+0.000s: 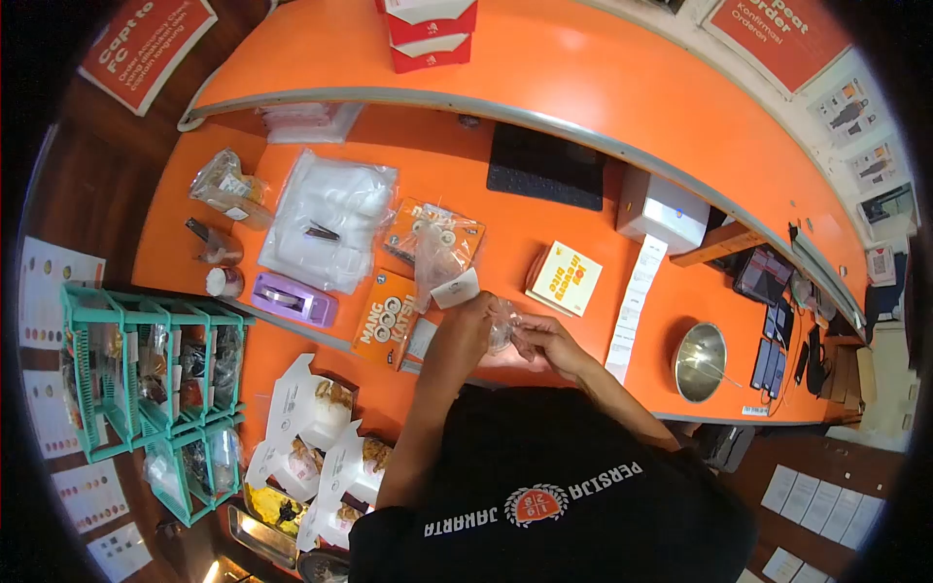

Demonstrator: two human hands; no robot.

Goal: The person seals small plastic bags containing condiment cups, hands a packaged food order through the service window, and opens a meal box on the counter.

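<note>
Between my two hands is a small piece of crinkled clear plastic (501, 326); whether it is a bag or a cup I cannot tell. My left hand (468, 328) is closed at its left side, the fingers partly hidden. From the right, my right hand (548, 342) pinches its edge. Just beyond my left hand stands a clear plastic bag (439, 255) with a white slip (455, 289) at its front. It rests by an orange printed box (406, 225). Another orange box (386, 319) lies left of my left forearm.
Plastic bags (335, 209) with a stapler on top, a purple tape dispenser (293, 299) and open food boxes (309, 408) are leftward. A yellow-white note stack (566, 279), printer (663, 212) with a long receipt (634, 306), and metal bowl (699, 362) are rightward. A green rack (160, 316) borders the counter.
</note>
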